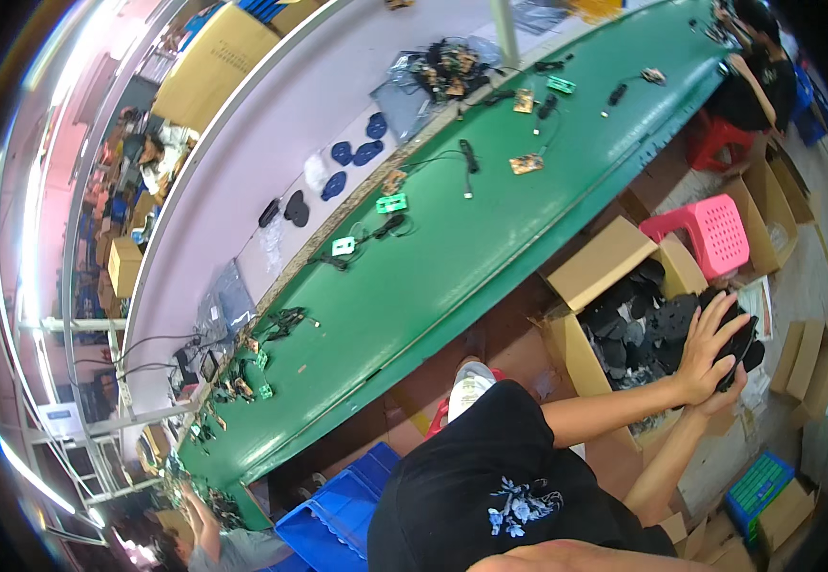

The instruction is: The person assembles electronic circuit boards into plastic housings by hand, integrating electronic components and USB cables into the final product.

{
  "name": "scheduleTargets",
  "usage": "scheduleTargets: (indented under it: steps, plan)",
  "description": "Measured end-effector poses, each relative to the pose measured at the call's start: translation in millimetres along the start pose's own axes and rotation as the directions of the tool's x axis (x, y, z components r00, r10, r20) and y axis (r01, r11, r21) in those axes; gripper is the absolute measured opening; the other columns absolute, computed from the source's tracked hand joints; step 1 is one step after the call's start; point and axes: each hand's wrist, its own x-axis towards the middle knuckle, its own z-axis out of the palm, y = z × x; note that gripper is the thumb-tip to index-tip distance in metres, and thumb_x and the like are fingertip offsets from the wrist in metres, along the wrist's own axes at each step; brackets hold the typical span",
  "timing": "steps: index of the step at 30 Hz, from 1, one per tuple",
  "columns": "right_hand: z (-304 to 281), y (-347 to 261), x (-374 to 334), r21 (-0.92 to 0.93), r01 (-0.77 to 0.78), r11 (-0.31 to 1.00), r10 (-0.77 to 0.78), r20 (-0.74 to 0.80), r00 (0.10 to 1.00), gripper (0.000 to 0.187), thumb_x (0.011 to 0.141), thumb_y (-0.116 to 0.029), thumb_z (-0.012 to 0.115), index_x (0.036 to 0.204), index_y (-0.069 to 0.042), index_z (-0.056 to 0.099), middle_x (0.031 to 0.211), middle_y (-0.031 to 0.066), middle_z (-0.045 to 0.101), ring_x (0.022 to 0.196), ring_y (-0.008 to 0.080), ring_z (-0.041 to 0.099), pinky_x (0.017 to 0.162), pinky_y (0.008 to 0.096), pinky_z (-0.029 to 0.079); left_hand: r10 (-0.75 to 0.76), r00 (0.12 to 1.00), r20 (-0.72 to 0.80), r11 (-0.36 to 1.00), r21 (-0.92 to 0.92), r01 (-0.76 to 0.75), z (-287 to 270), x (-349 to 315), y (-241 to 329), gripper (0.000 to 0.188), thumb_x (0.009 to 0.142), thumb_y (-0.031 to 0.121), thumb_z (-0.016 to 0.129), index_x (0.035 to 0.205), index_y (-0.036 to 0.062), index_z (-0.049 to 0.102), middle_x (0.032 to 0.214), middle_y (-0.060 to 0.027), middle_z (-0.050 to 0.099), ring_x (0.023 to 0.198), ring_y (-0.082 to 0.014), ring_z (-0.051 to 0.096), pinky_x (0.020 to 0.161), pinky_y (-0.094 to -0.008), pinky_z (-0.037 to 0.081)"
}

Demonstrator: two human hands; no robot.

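Note:
Beside an open cardboard box [601, 261] on my right, both my hands hold a stack of flat, black rounded pieces [740, 345]. My left hand [705, 351] lies across the stack, fingers spread against its side. From below, my right hand [722, 396] supports the stack, its thumb up along the edge and its other fingers partly hidden. Many similar loose black pieces [638, 329] fill the box under my hands. What kind of part they are I cannot make out.
A green conveyor-like bench [414, 286] carries circuit boards [526, 164] and black cables [469, 157]. Dark blue oval pieces [335, 185] lie on the side ledge. Nearby stand a pink stool [709, 234], a blue crate [338, 505] and more cartons [800, 367]. Co-workers sit at both bench ends.

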Motion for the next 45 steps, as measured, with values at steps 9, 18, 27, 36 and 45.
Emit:
scheduleTargets:
  steps: [9,18,27,36,45]
  plan:
    - [86,303,199,-0.287,-0.315,0.905,0.265,-0.201,0.943,0.066,0.086,-0.032,0.054,0.142,0.003,0.044,0.140,0.0123,0.050,0.123,0.0192,0.052,0.104,0.0341,0.043,0.562,0.628,-0.538,0.815,0.490,-0.310,-367,113,35,0.058,0.077,0.017,0.061,0.132,-0.0013,0.057,0.144,-0.0331,0.044,0.137,-0.0561,0.037,0.113,-0.0672,0.024]
    - [116,762,317,-0.267,-0.380,0.886,0.393,-0.004,0.920,0.051,0.088,-0.021,0.056,0.136,-0.004,0.052,0.122,0.0066,0.057,0.114,0.0160,0.054,0.102,0.0291,0.042,0.418,0.624,-0.660,0.838,0.545,0.015,-790,91,-83,0.056,0.094,0.029,0.041,0.137,-0.0050,0.054,0.150,-0.0256,0.043,0.143,-0.0395,0.034,0.118,-0.0498,0.024]
    - [15,797,403,-0.986,0.140,-0.091,0.359,0.099,0.928,0.067,0.090,-0.033,0.061,0.153,-0.021,0.041,0.139,0.0204,0.058,0.120,0.0433,0.059,0.105,0.0417,0.046,0.081,0.927,-0.367,0.449,0.843,0.295,-870,84,-131,0.046,0.102,0.030,0.050,0.133,-0.0033,0.057,0.138,-0.0246,0.056,0.131,-0.0400,0.051,0.112,-0.0449,0.037]
    - [22,787,393,-0.484,0.733,-0.478,0.709,0.279,0.647,0.052,0.094,-0.017,0.054,0.144,-0.029,0.050,0.124,0.0125,0.063,0.111,0.0306,0.064,0.086,0.0416,0.054,-0.038,0.964,-0.264,0.578,0.781,0.237,-735,-73,-53,0.024,0.082,0.002,0.068,0.105,-0.0003,0.066,0.099,-0.0207,0.068,0.093,-0.0369,0.064,0.080,-0.0482,0.050]
    - [45,638,234,-0.941,0.284,0.185,0.493,0.339,0.801,0.025,0.090,-0.014,0.066,0.110,0.001,0.067,0.105,0.0168,0.068,0.102,0.0335,0.066,0.090,0.0406,0.053,-0.472,0.831,-0.295,0.398,0.770,0.499,-527,-280,-71,0.079,0.079,0.045,0.080,0.145,0.0113,0.050,0.154,-0.0273,0.034,0.145,-0.0448,0.031,0.114,-0.0625,0.026]
